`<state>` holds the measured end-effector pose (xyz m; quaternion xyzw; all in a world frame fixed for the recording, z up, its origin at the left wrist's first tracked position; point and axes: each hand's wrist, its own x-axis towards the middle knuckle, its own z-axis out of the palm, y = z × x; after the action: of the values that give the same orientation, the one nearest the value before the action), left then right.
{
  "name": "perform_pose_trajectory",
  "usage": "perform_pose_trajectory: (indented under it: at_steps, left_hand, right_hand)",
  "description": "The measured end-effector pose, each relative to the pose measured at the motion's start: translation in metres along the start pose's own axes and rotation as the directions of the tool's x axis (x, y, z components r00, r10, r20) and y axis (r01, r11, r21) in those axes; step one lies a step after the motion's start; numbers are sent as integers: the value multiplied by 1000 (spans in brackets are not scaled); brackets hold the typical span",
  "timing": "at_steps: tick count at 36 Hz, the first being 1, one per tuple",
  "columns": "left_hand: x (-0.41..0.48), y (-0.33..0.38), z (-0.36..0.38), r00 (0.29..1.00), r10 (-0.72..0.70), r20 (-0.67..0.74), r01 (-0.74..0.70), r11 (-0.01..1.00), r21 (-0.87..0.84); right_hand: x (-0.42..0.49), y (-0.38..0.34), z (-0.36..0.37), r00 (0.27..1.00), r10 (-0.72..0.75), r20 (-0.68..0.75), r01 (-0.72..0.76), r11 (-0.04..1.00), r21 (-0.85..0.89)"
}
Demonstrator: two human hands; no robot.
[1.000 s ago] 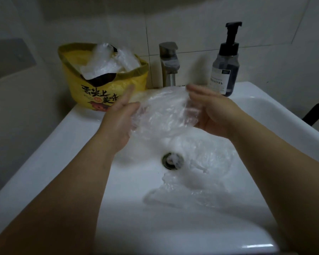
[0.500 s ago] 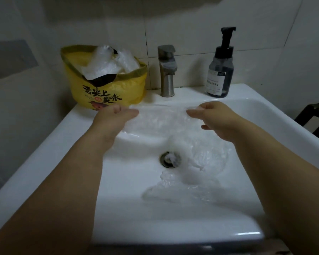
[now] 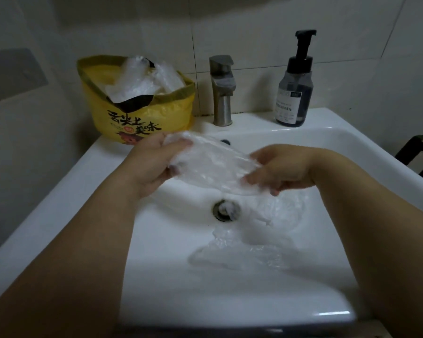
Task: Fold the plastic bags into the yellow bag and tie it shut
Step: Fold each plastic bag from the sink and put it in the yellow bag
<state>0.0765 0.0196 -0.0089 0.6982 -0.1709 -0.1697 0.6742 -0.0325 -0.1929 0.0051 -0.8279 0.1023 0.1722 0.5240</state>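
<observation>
Fingers (image 3: 177,145) of L hand (image 3: 152,164) curl round one end of a clear plastic bag (image 3: 210,167); R hand (image 3: 286,169) pinches the other end, fingers bent. It's stretched betw. both hands over the sink (image 3: 103,181) basin, just behind the drain (image 3: 224,211). Loose bags (image 3: 252,252) lie crumpled in the basin, right of & in front of the drain. Yellow bag (image 3: 144,118) stands open on sink's back left corner, w/ stuffed bags (image 3: 142,79) sticking out the top. Tap (image 3: 221,91) mid back edge, soap bottle (image 3: 294,93) back right.

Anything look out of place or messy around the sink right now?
Loose clear bags lie crumpled in the sink basin, one edge seemingly over the drain, an odd spot for them. The yellow bag stands open and upright; nothing looks spilled.
</observation>
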Motion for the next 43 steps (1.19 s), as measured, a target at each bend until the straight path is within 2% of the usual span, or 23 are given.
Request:
perform_pose_trajectory:
  at_steps: [2, 4, 6, 7, 9, 11, 12, 15, 17, 21, 25, 29, 33, 36, 38, 40, 43]
  left_hand:
    - [0, 5, -4, 1000, 17, 14, -14, 981, -191]
    - [0, 8, -8, 999, 37, 16, -27, 912, -409]
    - [-1, 7, -7, 999, -24, 42, 43, 841, -540]
    - [-1, 3, -3, 993, -65, 101, 110, 836, -538]
    - [-9, -6, 16, 948, -143, 283, 253, 880, -402]
    - [-20, -13, 39, 882, -173, 438, 283, 938, -199]
    - [-24, -15, 51, 878, -180, 443, 269, 952, -146]
    - [-19, -18, 67, 956, -151, 253, 210, 950, -229]
    - [-16, -15, 65, 976, -123, 180, 175, 934, -310]
    - [-13, -6, 50, 987, -92, 134, 140, 902, -409]
    - [-9, 8, 24, 997, -76, -20, 50, 809, -586]
    - [-7, 11, 8, 986, -139, -90, 52, 777, -628]
    - [-6, 9, 6, 975, -192, -109, 89, 795, -600]
    - [-3, 7, 2, 952, -271, -139, 135, 785, -604]
    - [-2, 5, 1, 943, -309, -125, 177, 781, -599]
    - [-2, 3, 2, 932, -346, -105, 225, 783, -580]
    - [-3, -1, 7, 916, -390, -88, 289, 798, -529]
  right_hand:
    - [-1, -1, 6, 1000, -2, 28, 3, 1000, -5]
    - [3, -3, 9, 991, -95, -99, 103, 992, 78]
    - [6, -8, 17, 958, -177, -224, 235, 935, 267]
    - [9, -10, 22, 948, -198, -249, 279, 893, 352]
    - [13, -14, 36, 946, -211, -246, 302, 849, 434]
    - [19, -15, 48, 947, -213, -241, 303, 841, 449]
    - [20, -14, 52, 944, -213, -251, 308, 842, 444]
    - [21, -12, 55, 944, -218, -246, 305, 860, 409]
    - [19, -10, 54, 960, -201, -196, 264, 884, 386]
    - [17, -8, 52, 987, -143, -76, 159, 944, 289]
    - [12, -6, 45, 995, -99, 10, 92, 956, 279]
    - [8, -10, 41, 992, -105, 69, 82, 957, 277]
    - [0, -15, 41, 976, -184, 118, 134, 930, 343]
    - [-5, -19, 34, 947, -296, 126, 171, 795, 583]
    - [-7, -19, 29, 926, -362, 112, 196, 711, 676]
    - [-10, -20, 31, 916, -391, 93, 253, 740, 623]
    - [-10, -20, 38, 894, -445, 56, 393, 838, 379]
